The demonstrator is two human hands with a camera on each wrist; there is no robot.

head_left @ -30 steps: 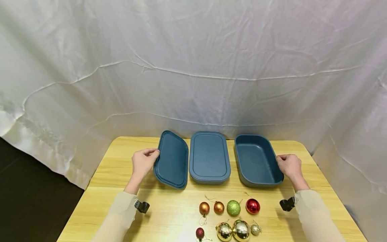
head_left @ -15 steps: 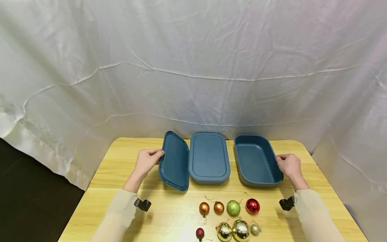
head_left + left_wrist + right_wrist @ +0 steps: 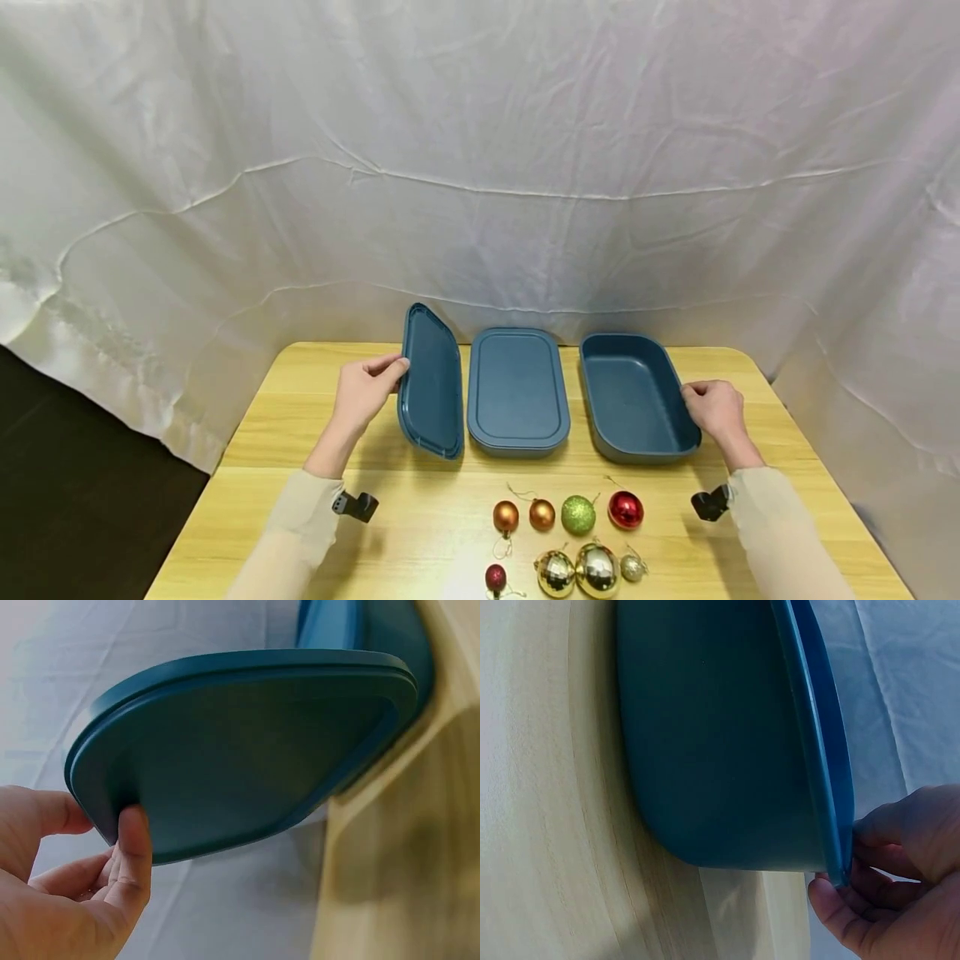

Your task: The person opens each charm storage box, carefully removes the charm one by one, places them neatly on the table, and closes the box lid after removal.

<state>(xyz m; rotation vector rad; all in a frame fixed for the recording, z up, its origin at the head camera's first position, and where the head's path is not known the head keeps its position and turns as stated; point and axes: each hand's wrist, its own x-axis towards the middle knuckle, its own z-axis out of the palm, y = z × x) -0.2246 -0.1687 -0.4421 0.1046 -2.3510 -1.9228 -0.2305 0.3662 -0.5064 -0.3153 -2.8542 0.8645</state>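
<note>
My left hand pinches the left edge of a dark blue lid between thumb and fingers. The lid stands steeply tilted, its grooved rim showing, beside a lidded blue box in the middle of the table. In the left wrist view, the thumb and fingers grip the lid near one corner. At the right sits a blue box without a lid, its inside bare. My right hand pinches this box's right rim, as the right wrist view shows close up on the box wall.
Several bauble ornaments lie in front of the boxes, including a green glitter bauble, a red bauble and a large gold bauble. The wooden table backs onto a pale curtain.
The lid has been tipped more upright and raised, shifting rightward and then slightly away from the middle box, with my left hand following. My right hand and its box stay in place.
</note>
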